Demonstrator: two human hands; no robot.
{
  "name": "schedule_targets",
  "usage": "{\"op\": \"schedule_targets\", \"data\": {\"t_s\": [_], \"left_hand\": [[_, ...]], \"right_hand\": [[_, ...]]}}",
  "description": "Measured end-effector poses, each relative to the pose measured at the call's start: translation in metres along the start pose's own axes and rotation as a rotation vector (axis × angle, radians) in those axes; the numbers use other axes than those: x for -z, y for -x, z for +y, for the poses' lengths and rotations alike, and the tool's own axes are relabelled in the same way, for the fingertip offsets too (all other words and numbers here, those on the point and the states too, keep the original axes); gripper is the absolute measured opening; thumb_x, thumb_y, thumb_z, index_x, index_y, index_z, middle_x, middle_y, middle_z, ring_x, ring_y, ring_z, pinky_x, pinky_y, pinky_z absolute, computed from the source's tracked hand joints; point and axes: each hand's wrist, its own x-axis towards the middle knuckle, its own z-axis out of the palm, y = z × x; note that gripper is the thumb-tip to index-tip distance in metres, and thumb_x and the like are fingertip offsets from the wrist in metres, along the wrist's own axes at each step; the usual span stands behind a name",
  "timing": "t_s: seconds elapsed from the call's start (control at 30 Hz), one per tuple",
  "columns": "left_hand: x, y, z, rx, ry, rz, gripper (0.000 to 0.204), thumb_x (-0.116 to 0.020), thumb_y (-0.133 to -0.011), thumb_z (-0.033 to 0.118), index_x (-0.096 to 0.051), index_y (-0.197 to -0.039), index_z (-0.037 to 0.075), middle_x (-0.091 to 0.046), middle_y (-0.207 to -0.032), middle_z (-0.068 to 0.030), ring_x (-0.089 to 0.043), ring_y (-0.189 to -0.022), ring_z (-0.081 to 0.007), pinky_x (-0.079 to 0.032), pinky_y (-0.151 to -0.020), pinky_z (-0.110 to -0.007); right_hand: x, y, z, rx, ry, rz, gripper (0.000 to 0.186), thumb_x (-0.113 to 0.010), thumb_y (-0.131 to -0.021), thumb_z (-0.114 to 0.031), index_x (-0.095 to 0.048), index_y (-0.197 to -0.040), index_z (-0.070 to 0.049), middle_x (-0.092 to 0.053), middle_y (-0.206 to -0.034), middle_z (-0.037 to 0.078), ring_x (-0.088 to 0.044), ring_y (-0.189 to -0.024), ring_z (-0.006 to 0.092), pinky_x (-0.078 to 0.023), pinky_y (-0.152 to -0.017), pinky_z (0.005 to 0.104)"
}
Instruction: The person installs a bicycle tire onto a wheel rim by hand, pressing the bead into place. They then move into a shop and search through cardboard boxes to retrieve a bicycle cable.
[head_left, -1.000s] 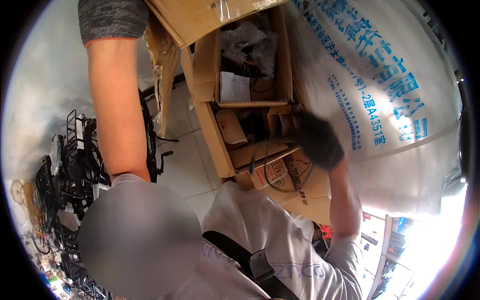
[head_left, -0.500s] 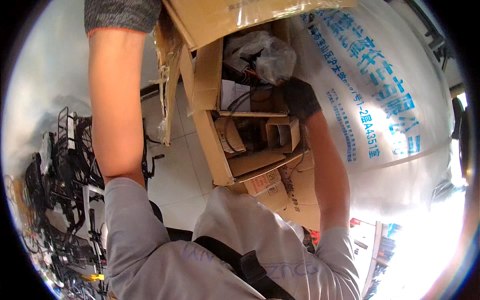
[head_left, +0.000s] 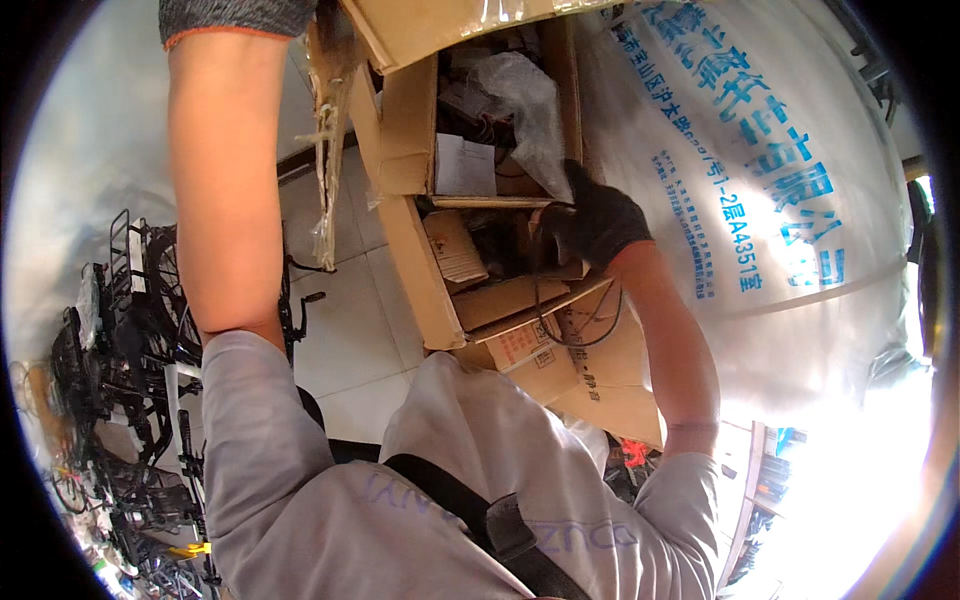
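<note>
My right hand (head_left: 600,225), in a dark work glove, is over the right side of a cardboard box (head_left: 432,270). Its fingers are curled round a thin dark cable (head_left: 538,290), which hangs in a loop over the box's near edge. Behind that lies a second open carton (head_left: 405,165), holding crumpled clear plastic (head_left: 530,110), a white paper (head_left: 465,165) and dark parts. At the upper left my left hand (head_left: 235,15), in a grey knitted glove with an orange cuff, is cut off by the picture's edge beside a raised cardboard flap (head_left: 450,25). Its fingers are out of sight.
A large white plastic-wrapped bundle (head_left: 740,350) with blue print bulges along the right. Several black bicycles or bike frames (head_left: 140,340) crowd the left. A torn taped cardboard edge (head_left: 325,150) hangs above the tiled floor (head_left: 350,320). More cardboard (head_left: 610,380) lies near my knee.
My right hand has come nearer, out of the far carton to above the near box, drawing the cable along. The clear plastic has shifted. My left hand has moved slightly up and left.
</note>
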Motion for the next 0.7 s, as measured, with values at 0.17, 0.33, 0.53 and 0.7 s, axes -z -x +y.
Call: {"op": "schedule_targets", "data": {"t_s": [0.17, 0.33, 0.53, 0.7], "left_hand": [[-0.02, 0.01, -0.022, -0.019, 0.042, -0.077, 0.047, -0.077, -0.095, 0.031, -0.066, -0.131, 0.003, -0.073, -0.119, -0.0123, -0.071, -0.103, -0.0264, -0.058, -0.087, -0.041], [-0.01, 0.001, -0.017, -0.032, 0.084, -0.105, 0.047, -0.077, -0.095, 0.03, -0.065, -0.131, 0.002, -0.072, -0.117, -0.0124, -0.071, -0.102, -0.0265, -0.058, -0.087, -0.04], [0.003, -0.003, -0.022, 0.009, 0.151, -0.101, 0.045, -0.075, -0.096, 0.028, -0.065, -0.131, 0.001, -0.072, -0.117, -0.0123, -0.069, -0.103, -0.0252, -0.057, -0.088, -0.038], [0.004, -0.007, -0.038, -0.025, 0.148, -0.059, 0.046, -0.074, -0.098, 0.026, -0.062, -0.133, 0.0, -0.071, -0.12, -0.0126, -0.068, -0.104, -0.0249, -0.056, -0.089, -0.037]], "right_hand": [[-0.05, 0.0, -0.016, 0.109, 0.257, 0.003, 0.048, -0.069, -0.09, -0.032, -0.065, -0.13, -0.007, -0.073, -0.112, 0.019, -0.07, -0.108, 0.0374, -0.056, -0.09, 0.0488], [-0.062, -0.041, -0.021, 0.196, 0.463, -0.011, 0.03, -0.069, -0.09, -0.025, -0.073, -0.115, -0.009, -0.071, -0.111, 0.018, -0.07, -0.107, 0.0359, -0.058, -0.086, 0.0492], [-0.019, -0.03, -0.028, 0.173, 0.404, 0.089, 0.028, -0.071, -0.086, -0.021, -0.074, -0.111, -0.009, -0.07, -0.113, 0.017, -0.071, -0.104, 0.0358, -0.058, -0.084, 0.0482], [0.016, -0.041, 0.003, 0.23, 0.581, 0.201, 0.028, -0.071, -0.084, -0.022, -0.073, -0.11, -0.01, -0.071, -0.112, 0.016, -0.072, -0.098, 0.0358, -0.058, -0.08, 0.0485]]}}
